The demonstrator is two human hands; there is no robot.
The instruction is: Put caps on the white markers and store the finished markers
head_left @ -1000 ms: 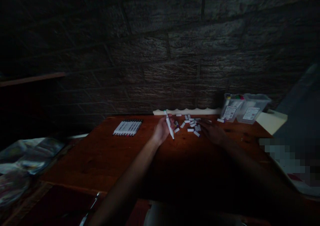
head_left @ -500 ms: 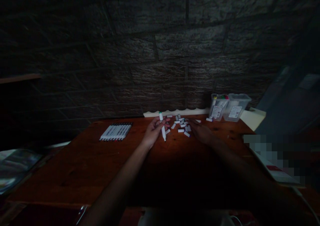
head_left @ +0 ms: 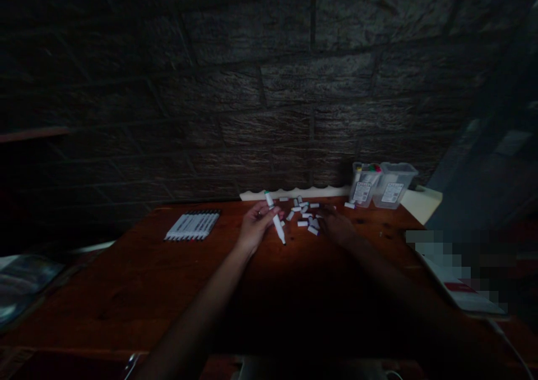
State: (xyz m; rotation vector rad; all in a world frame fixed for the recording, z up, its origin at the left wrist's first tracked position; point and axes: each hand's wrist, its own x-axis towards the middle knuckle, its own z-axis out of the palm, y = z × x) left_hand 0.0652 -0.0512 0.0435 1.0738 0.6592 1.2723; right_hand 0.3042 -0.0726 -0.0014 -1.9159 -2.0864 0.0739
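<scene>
My left hand (head_left: 253, 230) is closed around a white marker (head_left: 278, 228). The marker slants, its green-ended top pointing away from me and its bare tip toward me. To the right of it lies a loose group of white marker caps (head_left: 302, 223) on the wooden table (head_left: 176, 290). My right hand (head_left: 339, 228) reaches in at the right side of these caps, palm down, with its fingers apart. Its fingertips are dark and partly hidden; one cap (head_left: 320, 216) lies right at them. Further left, a neat row of white markers (head_left: 192, 225) lies side by side.
Two clear plastic boxes (head_left: 394, 186) with labels stand at the back right; the left box (head_left: 363, 185) holds some coloured-ended pieces. One cap (head_left: 349, 205) lies before them. A stone wall (head_left: 286, 116) rises behind the table. A pale flat object (head_left: 471, 296) lies at the right edge.
The marker in my left hand has tilted, its lower tip swinging right and toward me. My right hand has shifted slightly toward me among the caps. The view has moved a little.
</scene>
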